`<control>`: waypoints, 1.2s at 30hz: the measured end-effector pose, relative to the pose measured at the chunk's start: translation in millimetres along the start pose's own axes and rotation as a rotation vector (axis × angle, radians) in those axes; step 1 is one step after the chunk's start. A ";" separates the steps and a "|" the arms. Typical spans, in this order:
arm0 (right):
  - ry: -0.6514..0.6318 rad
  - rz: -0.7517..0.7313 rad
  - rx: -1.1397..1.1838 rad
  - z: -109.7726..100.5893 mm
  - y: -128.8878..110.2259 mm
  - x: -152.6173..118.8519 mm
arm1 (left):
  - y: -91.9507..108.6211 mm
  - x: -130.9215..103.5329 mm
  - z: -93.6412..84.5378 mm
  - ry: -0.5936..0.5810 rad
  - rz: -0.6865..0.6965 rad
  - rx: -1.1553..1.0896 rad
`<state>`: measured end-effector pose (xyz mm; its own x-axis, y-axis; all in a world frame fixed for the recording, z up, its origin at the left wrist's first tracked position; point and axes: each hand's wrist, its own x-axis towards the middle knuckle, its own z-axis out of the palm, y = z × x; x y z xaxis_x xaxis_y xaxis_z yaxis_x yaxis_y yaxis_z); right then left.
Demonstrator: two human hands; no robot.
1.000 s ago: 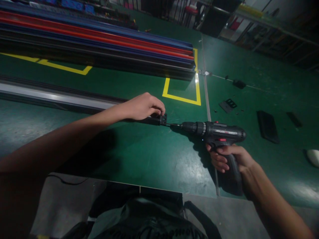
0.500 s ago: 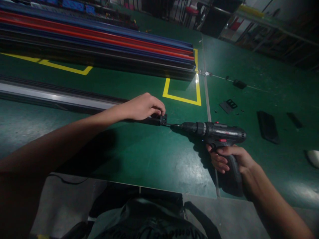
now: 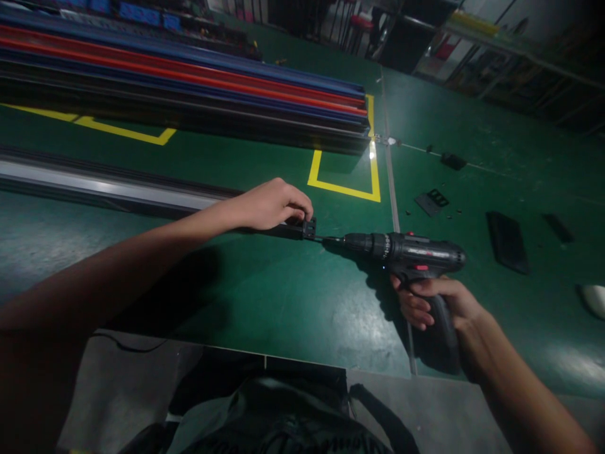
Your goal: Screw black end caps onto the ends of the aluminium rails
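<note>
A long black and silver profile [image 3: 118, 189] lies across the green table from the left. My left hand [image 3: 274, 203] rests over its right end, fingers closed on a small black end piece [image 3: 309, 227]. Wrapped round the grip of a black power drill [image 3: 420, 253] is my right hand [image 3: 437, 301]. The drill points left, and its long thin bit [image 3: 328, 239] reaches the end piece. Whether the tip sits in a screw is too small to tell.
Blue, red and black profiles [image 3: 189, 72] lie stacked behind, near yellow tape [image 3: 345, 189]. To the right are a flat black plate [image 3: 432, 202], a dark block [image 3: 507, 242], small bits and a white object [image 3: 594, 300]. The green table's [image 3: 283, 315] front edge is near my body.
</note>
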<state>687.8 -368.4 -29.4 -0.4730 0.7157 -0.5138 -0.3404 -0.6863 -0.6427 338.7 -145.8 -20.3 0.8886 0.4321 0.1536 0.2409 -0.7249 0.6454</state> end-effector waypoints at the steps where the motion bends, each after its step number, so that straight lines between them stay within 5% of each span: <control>1: 0.001 -0.003 -0.001 -0.3 0.1 -0.1 | -0.1 0.0 0.1 0.001 0.000 0.001; 36: -0.086 -0.032 0.059 -1.6 0.6 1.7 | 0.8 0.2 -0.2 0.001 -0.005 0.010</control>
<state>688.1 -367.4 -31.6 -0.5286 0.7253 -0.4410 -0.4025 -0.6716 -0.6221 339.0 -146.2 -19.7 0.8870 0.4363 0.1515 0.2489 -0.7279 0.6389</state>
